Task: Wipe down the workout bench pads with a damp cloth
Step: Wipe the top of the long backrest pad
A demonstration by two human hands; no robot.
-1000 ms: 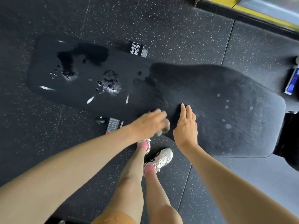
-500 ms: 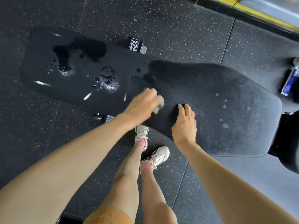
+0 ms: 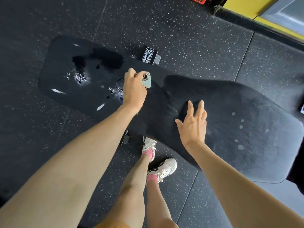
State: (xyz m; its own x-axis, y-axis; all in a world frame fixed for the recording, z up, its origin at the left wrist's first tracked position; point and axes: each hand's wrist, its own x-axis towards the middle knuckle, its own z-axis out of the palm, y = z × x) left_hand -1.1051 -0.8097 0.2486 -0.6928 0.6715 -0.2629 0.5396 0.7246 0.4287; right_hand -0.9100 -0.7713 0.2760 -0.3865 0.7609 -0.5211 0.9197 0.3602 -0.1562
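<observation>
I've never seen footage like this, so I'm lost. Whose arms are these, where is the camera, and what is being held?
No machine here: a person wears a camera on the head, looking down, so both arms are their own. The long black shape is a workout bench on a speckled rubber floor. Its left pad carries shiny water patches. The left hand grips a small pale green cloth on that pad. The right hand is spread open over the right pad, holding nothing. Below are the person's legs and white shoes.

cloth (image 3: 146,81): mostly hidden in grip | blue item (image 3: 302,110): cut by right edge
</observation>
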